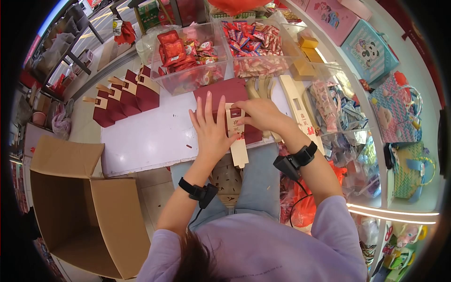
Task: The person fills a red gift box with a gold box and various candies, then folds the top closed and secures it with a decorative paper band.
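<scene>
A dark red gift box [213,91] lies flat on the white table in front of me. Across it runs a cream paper band [238,152] with red and dark characters and a slot near its top; the lower end hangs past the table edge. My left hand [211,127] lies with fingers spread on the box, its thumb at the band's side. My right hand [260,114] has its thumb and forefinger bent around the band at the slot. Beside it lie more cream bands [300,110] and a stack of folded strips [261,88].
Several finished dark red boxes [146,96] with cream handles stand at the back left. Clear bins of red packets [174,54] and wrapped sweets [253,40] line the back. An opened cardboard box [120,221] stands at the left; shelves with bags [394,110] are right.
</scene>
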The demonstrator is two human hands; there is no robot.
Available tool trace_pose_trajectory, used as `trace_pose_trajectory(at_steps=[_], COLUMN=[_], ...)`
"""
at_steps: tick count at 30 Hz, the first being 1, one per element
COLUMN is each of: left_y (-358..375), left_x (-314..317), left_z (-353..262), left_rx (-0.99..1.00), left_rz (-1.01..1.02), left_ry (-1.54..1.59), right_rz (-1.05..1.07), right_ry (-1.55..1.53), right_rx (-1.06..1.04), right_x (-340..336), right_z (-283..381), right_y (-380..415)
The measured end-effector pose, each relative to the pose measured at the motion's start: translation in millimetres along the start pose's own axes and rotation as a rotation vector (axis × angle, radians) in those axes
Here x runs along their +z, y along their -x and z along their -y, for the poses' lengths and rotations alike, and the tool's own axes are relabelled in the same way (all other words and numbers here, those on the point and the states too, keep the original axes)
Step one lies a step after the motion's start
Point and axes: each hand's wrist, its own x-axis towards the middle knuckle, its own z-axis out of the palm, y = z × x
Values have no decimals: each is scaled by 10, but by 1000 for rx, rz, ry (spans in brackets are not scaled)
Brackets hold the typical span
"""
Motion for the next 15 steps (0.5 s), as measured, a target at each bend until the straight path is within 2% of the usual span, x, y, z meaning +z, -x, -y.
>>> trace_pose_trajectory(at_steps=[5, 9, 11, 12, 13, 15], left_y=[153, 190, 208, 216, 206, 162], left_x=[228, 171, 91, 37, -16, -113], left_z=[35, 148, 210, 202, 182, 128], left_rx=[-12, -41, -29, -88, -86, -380], left_rz=[-116, -169, -252, -261, -273, -318], left_ry=[-97, -77, -11, 16, 15, 408], right_rz=[80, 6, 204, 226, 222, 217], right_ry=[38, 11, -242, -596, -587, -1130], right_rx=[-16, -78, 24, 27, 20, 158], right_x=[-59, -102, -218, -256, -211, -31], right_z=[-45, -291, -387, -388, -428, -522], right_y=[-57, -143, -194, -130, -82, -11])
